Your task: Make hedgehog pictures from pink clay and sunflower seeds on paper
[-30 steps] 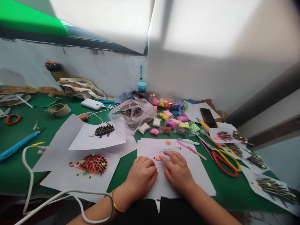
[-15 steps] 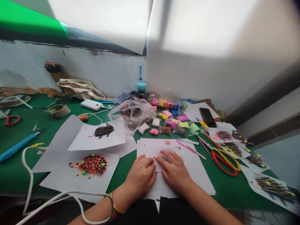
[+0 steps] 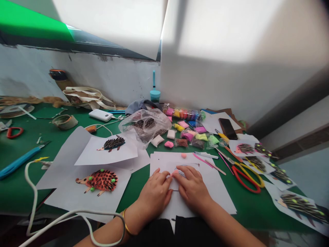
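On white paper (image 3: 216,192) in front of me lies a hedgehog-like figure with pink clay (image 3: 175,172) at its front and a blue patterned body (image 3: 181,170), mostly covered by fingers. My left hand (image 3: 155,190) comes at the clay from the left, fingers bent and fingertips closed on its pointed end. From the other side, my right hand (image 3: 192,187) presses thumb and index finger against the same clay, its other fingers bent over the blue body. A small ball of pink clay (image 3: 183,155) sits higher on the paper.
Bagged coloured clay (image 3: 189,136) and a plastic bag of seeds (image 3: 146,125) lie behind the paper. Scissors (image 3: 246,176), a pen (image 3: 207,155) and finished hedgehog pictures (image 3: 300,206) are to the right. At left are another hedgehog picture (image 3: 99,181), a blue cutter (image 3: 20,161) and white cable (image 3: 33,192).
My fingers have shifted slightly around the pink clay; the left fingertips are now closer over its pointed end. Both hands otherwise stay in place.
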### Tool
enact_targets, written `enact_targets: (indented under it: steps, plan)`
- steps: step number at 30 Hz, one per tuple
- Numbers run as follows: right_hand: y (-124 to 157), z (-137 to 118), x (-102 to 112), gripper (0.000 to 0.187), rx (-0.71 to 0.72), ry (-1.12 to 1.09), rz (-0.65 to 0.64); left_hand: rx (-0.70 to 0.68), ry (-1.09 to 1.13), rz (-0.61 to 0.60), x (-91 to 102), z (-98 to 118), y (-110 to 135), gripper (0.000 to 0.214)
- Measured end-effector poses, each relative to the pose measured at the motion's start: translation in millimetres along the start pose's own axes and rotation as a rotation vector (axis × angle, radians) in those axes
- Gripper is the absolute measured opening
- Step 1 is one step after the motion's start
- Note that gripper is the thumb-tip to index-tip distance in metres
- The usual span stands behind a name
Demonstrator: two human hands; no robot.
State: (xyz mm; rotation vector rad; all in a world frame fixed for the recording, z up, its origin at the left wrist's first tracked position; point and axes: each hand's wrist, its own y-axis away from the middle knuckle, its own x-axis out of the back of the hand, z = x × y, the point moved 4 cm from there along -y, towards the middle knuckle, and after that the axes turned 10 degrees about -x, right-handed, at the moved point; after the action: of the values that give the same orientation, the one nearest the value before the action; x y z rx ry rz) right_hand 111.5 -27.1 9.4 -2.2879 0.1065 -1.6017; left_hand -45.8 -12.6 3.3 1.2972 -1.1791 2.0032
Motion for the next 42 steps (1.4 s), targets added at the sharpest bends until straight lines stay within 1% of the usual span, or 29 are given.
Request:
enact_targets:
  steps: [9,14,19,25,32,38,42]
  plan:
    - [0.7,1.4,-3.4,0.041,0.001,0.005,-0.029,0.002,-0.046,-0.052,-2.3,1.0,-3.8,0.045]
    - [0.3,1.0,-0.6,0.041,-0.006,-0.014,-0.009,-0.003,-0.050,-0.029,-2.1,1.1,-1.6,0.044]
    - [0.7,1.9,1.1,0.041,-0.014,-0.041,0.007,-0.007,-0.021,0.009,-1.3,0.2,1.1,0.038]
    - [1.0,1.6,0.6,0.040,-0.004,-0.032,0.008,-0.021,-0.049,-0.021,-1.8,1.5,-1.3,0.042]
    - [0.8,-0.1,-1.6,0.040,0.010,-0.004,-0.018,-0.007,-0.042,-0.036,-1.0,1.7,-3.0,0.044]
    - [1.3,-0.2,-1.0,0.043,0.021,-0.003,0.005,0.007,-0.002,0.024,0.3,1.0,-1.1,0.034]
    - [2.5,-1.2,-3.5,0.044,0.028,0.007,-0.020,-0.002,0.012,-0.004,0.1,1.6,-1.4,0.029]
